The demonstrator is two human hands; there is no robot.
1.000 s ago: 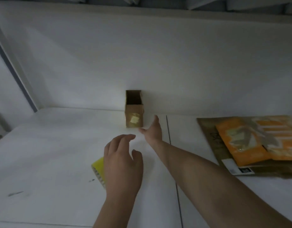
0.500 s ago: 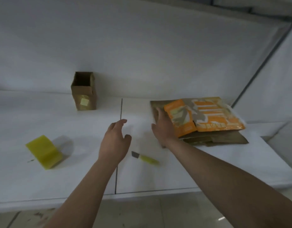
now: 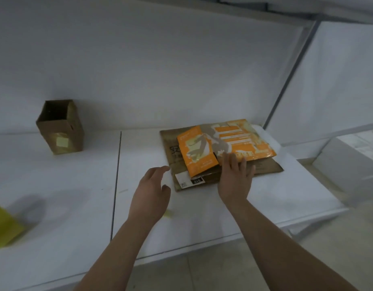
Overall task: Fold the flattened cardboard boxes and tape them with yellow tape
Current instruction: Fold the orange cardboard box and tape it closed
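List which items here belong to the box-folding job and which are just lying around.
Job: orange flattened cardboard; brown flattened cardboard under it; upright taped box; yellow tape roll, blurred at the left edge.
Lying about: white blocks at far right; small yellow bit by the left hand, too hidden to identify.

You get a dim, grey-blue view under flat light. The yellow tape [image 3: 4, 225] at the left edge is blurred, its soft shadow falling rightward. Edge lines bow slightly.
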